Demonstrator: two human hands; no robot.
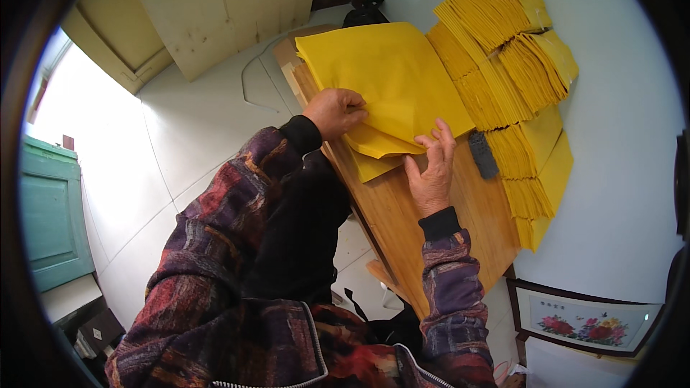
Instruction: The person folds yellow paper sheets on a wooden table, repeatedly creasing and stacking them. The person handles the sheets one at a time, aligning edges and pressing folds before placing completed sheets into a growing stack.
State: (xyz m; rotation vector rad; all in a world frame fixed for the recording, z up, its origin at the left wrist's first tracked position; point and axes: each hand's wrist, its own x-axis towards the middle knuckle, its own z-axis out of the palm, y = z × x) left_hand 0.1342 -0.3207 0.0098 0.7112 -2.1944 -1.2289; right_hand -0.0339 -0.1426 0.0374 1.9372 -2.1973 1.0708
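A stack of large yellow paper sheets (pixel 388 65) lies on the wooden table, its near edge raised and creased. My left hand (pixel 334 113) is closed in a pinch on the stack's left near edge, on the upper paper. Fingers apart, my right hand (pixel 433 172) is at the near right corner. Its fingertips touch or almost touch the lifted edge, and its thumb is by the fold. Below the lifted part, another yellow layer shows against the table.
Thick bundles of folded yellow paper (pixel 503 65) are piled along the wall at the right. A dark grey block (pixel 483 155) sits between them and the stack on the wooden table (pixel 460 223). A framed flower picture (pixel 583 317) stands at the lower right. Wooden boards (pixel 223 7) lean behind.
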